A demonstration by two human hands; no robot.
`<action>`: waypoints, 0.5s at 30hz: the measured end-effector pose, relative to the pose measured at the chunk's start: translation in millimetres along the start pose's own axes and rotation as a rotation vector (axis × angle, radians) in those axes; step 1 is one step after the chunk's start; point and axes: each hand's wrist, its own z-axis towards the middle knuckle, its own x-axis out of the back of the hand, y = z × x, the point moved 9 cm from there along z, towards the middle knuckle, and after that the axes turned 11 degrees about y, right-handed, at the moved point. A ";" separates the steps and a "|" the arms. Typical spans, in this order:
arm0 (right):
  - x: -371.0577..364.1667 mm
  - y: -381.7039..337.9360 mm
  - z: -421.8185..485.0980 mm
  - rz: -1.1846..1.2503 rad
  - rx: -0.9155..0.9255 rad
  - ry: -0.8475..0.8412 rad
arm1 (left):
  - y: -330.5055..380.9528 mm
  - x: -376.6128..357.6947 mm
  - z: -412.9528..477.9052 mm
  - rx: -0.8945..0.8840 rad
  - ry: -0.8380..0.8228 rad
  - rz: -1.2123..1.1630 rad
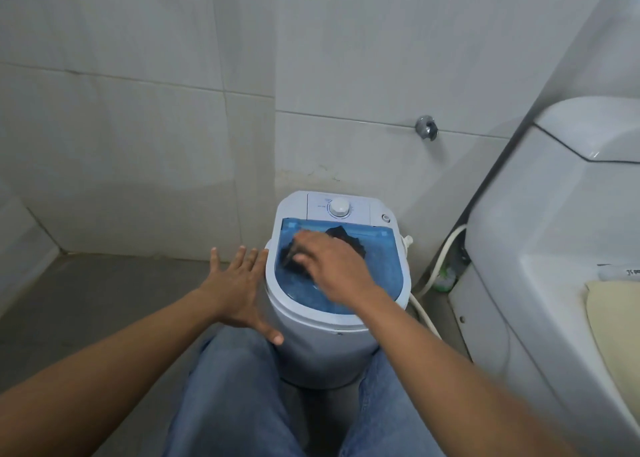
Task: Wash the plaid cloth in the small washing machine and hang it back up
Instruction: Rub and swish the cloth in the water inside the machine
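Observation:
The small white washing machine stands on the floor between my knees, against the tiled wall. Its blue see-through lid lies flat over the tub. A dark bunched cloth shows at the back of the tub, partly hidden by my right hand; its pattern is too dim to make out. My right hand lies on the lid's back left part with bent, blurred fingers. Whether it grips anything is unclear. My left hand is spread open beside the machine's left side, thumb near the body. A white dial sits behind the lid.
A large white ceramic fixture fills the right side, close to the machine. A white hose runs down between them. A chrome wall valve sticks out above. Grey tiled floor lies to the left.

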 end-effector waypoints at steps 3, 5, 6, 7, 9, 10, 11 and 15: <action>-25.8 0.7 -1.5 -0.172 0.005 -0.080 | -0.2 -2.3 0.1 -0.001 0.002 -0.019; -23.0 15.4 7.3 -0.187 -0.065 -0.081 | -0.7 -2.1 0.4 0.002 0.001 -0.019; -19.2 25.4 12.7 -0.191 -0.102 -0.075 | -1.1 -1.8 0.5 0.003 0.001 -0.018; -12.9 35.5 17.7 -0.186 -0.151 -0.066 | -1.7 -1.5 0.3 0.005 0.001 -0.013; 3.6 57.8 23.3 -0.181 -0.246 -0.033 | -3.1 -1.3 0.2 0.011 0.001 -0.004; 11.1 68.9 21.7 -0.197 -0.275 -0.016 | -3.5 -1.1 0.2 0.012 0.000 -0.002; 18.0 81.1 17.0 -0.217 -0.302 0.001 | -2.8 -1.1 0.1 0.010 -0.002 -0.002; 40.0 131.2 -4.8 -0.185 -0.394 0.104 | 0.2 0.0 0.4 0.000 0.016 -0.010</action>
